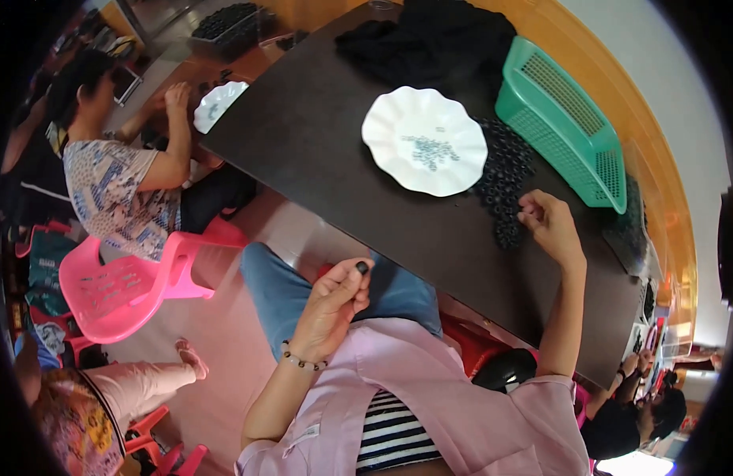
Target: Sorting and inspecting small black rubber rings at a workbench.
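My left hand (328,311) is raised over my lap, its thumb and fingers closed on a small round black part (361,268). My right hand (552,230) is over the table at the right edge of a pile of small black rings (505,170). Its fingers are curled with the tips drawn together; whether a piece is between them is too small to make out. Left of the pile lies a white scalloped plate (390,131), with many tiny pale blue-green pieces (431,152) gathered near its middle.
A green plastic basket (560,119) stands behind the pile, and black cloth (434,40) lies at the table's far side. At left, a person (128,166) works by another white plate (217,107). A pink chair (116,289) stands on the floor. Another person (648,420) is at lower right.
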A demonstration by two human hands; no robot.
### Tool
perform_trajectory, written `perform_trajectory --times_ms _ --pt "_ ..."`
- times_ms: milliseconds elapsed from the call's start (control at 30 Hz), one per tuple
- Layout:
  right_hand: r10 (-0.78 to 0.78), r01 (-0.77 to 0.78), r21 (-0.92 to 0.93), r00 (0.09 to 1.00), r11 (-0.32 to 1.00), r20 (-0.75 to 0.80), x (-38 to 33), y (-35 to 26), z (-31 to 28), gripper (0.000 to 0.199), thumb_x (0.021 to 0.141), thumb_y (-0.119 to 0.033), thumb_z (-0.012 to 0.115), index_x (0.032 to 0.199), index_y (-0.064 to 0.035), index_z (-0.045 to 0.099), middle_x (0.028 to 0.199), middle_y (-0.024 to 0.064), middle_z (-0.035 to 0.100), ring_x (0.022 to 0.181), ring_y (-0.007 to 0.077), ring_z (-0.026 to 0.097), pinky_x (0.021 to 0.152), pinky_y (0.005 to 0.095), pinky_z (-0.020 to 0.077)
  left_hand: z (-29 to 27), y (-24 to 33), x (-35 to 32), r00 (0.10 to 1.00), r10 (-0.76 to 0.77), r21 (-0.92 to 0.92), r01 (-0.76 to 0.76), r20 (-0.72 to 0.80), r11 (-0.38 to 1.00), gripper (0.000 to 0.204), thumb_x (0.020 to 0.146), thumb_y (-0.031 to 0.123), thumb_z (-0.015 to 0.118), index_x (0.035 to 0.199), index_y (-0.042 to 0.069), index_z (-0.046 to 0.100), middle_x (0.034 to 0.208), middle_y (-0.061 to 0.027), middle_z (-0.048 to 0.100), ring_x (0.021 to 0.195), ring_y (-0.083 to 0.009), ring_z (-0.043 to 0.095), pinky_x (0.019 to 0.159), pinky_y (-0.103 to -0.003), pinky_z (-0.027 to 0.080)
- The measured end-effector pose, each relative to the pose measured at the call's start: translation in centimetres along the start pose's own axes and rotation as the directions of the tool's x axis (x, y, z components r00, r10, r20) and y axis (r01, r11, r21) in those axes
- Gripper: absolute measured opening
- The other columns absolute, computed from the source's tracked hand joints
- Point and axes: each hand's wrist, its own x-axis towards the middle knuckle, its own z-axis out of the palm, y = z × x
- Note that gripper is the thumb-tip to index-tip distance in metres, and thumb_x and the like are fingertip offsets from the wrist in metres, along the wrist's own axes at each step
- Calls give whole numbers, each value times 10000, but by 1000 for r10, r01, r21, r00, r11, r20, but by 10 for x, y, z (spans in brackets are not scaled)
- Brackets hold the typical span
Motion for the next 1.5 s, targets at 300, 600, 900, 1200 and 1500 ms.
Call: perform_trajectory --times_ms 300,600,900,1200,1500 --pt "28 -28 -39 1000 999 1 3 -5 0 157 765 3 672 911 25 618 731 88 599 654 155 562 627 286 465 -5 5 3 997 -44 -126 52 63 991 232 952 198 576 1116 36 599 842 23 555 720 -56 506 683 -201 449" --pt "-336 349 307 937 885 -99 -2 -104 -12 115 869 -70 566 854 31 620 759 68 613 700 145 562 656 280 453 -17 3 -1 996 -44 -211 58 71 976 195 911 175 588 1034 24 600 830 -31 601 766 -112 576 723 -255 489" --pt "-367 171 927 929 334 -39 -112 -290 -18 290 923 -295 568 783 -63 671 826 119 687 602 207 621 559 315 473 -29 3 -22 996 92 -222 -93 -15 971 164 920 177 593 1006 39 619 836 -28 640 739 -92 595 703 -229 507" --pt "-981 149 989 195 14 -15 -64 -326 -7 133 770 -222 754 836 -115 711 890 53 684 757 145 503 661 250 370 -51 7 -41 979 182 -207 -199 -96 958 170 926 194 597 1041 69 613 851 -15 644 698 -76 577 661 -198 491" --pt "-1000 149 989 18 13 10 -67 -350 -3 172 755 -169 750 916 -118 715 1007 74 682 768 150 490 680 251 375 -66 4 -52 958 269 -193 -284 -97 939 214 939 216 586 1088 65 612 896 -37 637 734 -86 590 699 -210 512"
